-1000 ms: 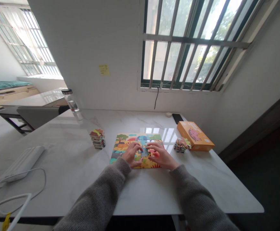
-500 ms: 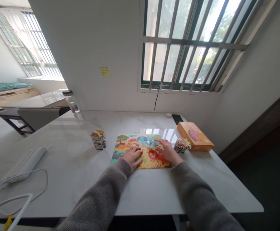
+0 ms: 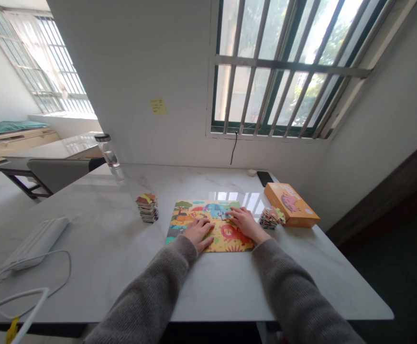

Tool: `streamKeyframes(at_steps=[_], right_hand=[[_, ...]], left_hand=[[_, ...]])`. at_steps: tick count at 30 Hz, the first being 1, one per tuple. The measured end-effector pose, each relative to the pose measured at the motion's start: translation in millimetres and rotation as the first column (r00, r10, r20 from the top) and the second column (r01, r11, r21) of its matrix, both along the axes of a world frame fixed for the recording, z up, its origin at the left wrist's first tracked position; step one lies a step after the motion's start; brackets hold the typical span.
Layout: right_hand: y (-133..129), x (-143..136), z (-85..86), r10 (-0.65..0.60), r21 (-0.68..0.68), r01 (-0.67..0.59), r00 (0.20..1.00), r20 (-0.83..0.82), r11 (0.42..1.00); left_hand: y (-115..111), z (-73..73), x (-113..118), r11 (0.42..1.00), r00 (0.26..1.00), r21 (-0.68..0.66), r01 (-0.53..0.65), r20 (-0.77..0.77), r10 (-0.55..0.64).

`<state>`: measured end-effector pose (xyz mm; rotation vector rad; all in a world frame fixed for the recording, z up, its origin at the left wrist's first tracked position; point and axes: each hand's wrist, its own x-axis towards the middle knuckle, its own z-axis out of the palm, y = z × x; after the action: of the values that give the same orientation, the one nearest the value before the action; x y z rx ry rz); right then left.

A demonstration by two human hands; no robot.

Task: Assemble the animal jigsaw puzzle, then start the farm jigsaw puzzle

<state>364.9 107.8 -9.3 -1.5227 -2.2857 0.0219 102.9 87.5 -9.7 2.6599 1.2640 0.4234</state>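
A colourful animal jigsaw puzzle (image 3: 183, 217) lies flat on the white table, showing a tree, a blue elephant and a red lion. My left hand (image 3: 198, 233) rests on its lower middle with fingers spread. On the right part of the picture lies my right hand (image 3: 245, 223), palm down, its fingers stretched over the area by the elephant. Neither hand shows anything held; what lies under the right fingertips is hidden. Stacked puzzle pieces (image 3: 147, 208) stand to the left of the picture, and a second, messier pile of puzzle pieces (image 3: 271, 218) sits close to my right hand.
An orange box (image 3: 291, 204) lies behind the right pile. A black phone (image 3: 265, 178) and a small round white object (image 3: 252, 172) are near the wall. A water bottle (image 3: 108, 152) stands at the back left. A white power strip (image 3: 38, 243) with cables lies at left.
My right hand has shifted slightly left over the puzzle, its fingertips now nearer the elephant's lower side. The left hand stays in place. The view has moved a little.
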Motion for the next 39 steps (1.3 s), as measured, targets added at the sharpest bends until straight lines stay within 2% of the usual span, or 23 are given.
streamKeyframes(at_steps=[4,6,10,14,27,32,36,39], right_hand=[[-0.9,-1.3,-0.5,-0.005,-0.012,0.005,1.0,0.0,1.0],[-1.3,-2.1,-1.3,-0.007,-0.016,0.007,1.0,-0.001,1.0],[-2.0,-3.2,-3.9,-0.012,-0.018,0.011,1.0,-0.012,1.0],[-3.6,-6.4,-5.7,-0.03,-0.001,0.03,0.999,-0.022,1.0],[-16.3,-14.5,-10.9,0.013,0.007,-0.013,0.999,0.034,1.0],[-22.7,-18.6,-8.3,-0.002,-0.032,0.005,0.997,0.082,0.999],[-22.6,-18.2,-5.5,-0.003,-0.068,0.009,0.996,0.087,0.998],[-23.9,-19.0,-3.0,-0.012,-0.067,0.017,0.997,0.07,0.998]], left_hand=[[6.5,19.6,17.3,0.999,0.99,0.029,-0.035,-0.135,0.039],[11.6,21.5,28.8,0.998,0.988,0.05,-0.046,-0.144,0.053],[16.6,7.3,46.8,0.993,0.999,0.111,-0.024,-0.028,0.027],[15.2,-5.0,51.9,0.993,1.0,0.116,0.0,0.02,-0.002],[12.6,-8.0,51.1,0.997,0.999,0.073,0.011,-0.052,-0.007],[9.8,-9.2,48.1,0.999,0.998,0.049,0.021,-0.067,-0.017],[0.2,-9.9,33.6,1.0,0.996,0.008,0.012,-0.084,-0.011],[-13.4,-10.9,10.8,1.0,0.997,0.007,-0.014,-0.08,0.014]])
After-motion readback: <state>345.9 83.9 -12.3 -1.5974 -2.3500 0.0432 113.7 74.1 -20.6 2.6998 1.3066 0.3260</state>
